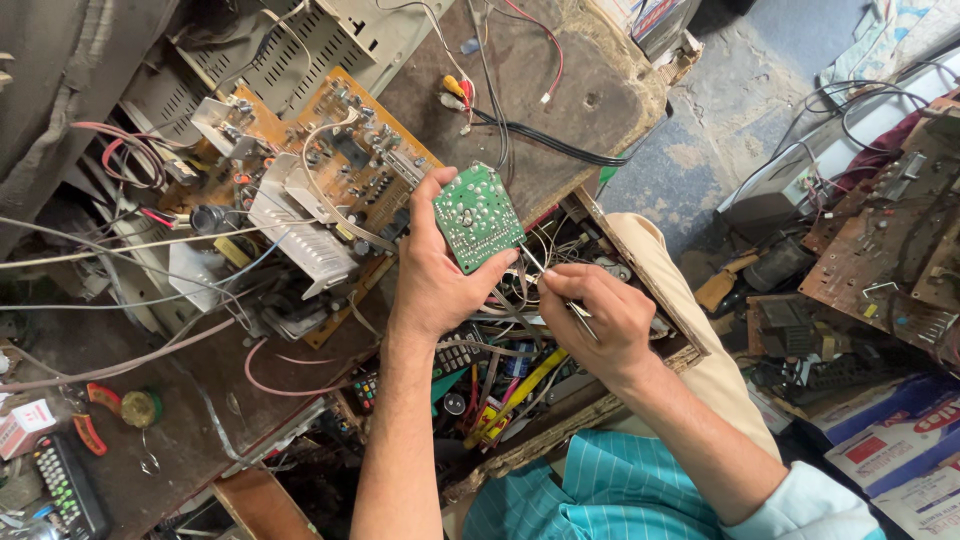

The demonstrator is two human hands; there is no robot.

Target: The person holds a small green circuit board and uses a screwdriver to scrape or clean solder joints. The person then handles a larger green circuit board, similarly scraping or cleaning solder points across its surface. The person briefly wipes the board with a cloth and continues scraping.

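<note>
My left hand [432,285] is clamped on one small green circuit board [478,217], thumb on its near edge and fingers behind, holding it tilted above the open drawer [640,275] with the solder side facing me. My right hand [598,318] is closed together around one thin metal tool [553,285], pinched like a pen, its tip touching the lower right corner of the green board.

I count two boards close to me: the green one in my hand and one large orange-brown circuit board [340,160] lying on the worktop [560,90] just left of it, carrying a white finned heat sink [300,225] and many small parts. Further boards, at least two brown ones [880,250], lie well apart on the right.

The drawer below my hands is stuffed with loose wires, a yellow-handled tool [520,390] and a dark keypad [455,355]; I cannot count the bits inside. At the left edge of the worktop lies one black remote control [65,490], and near it one roll of solder wire [140,408].
</note>
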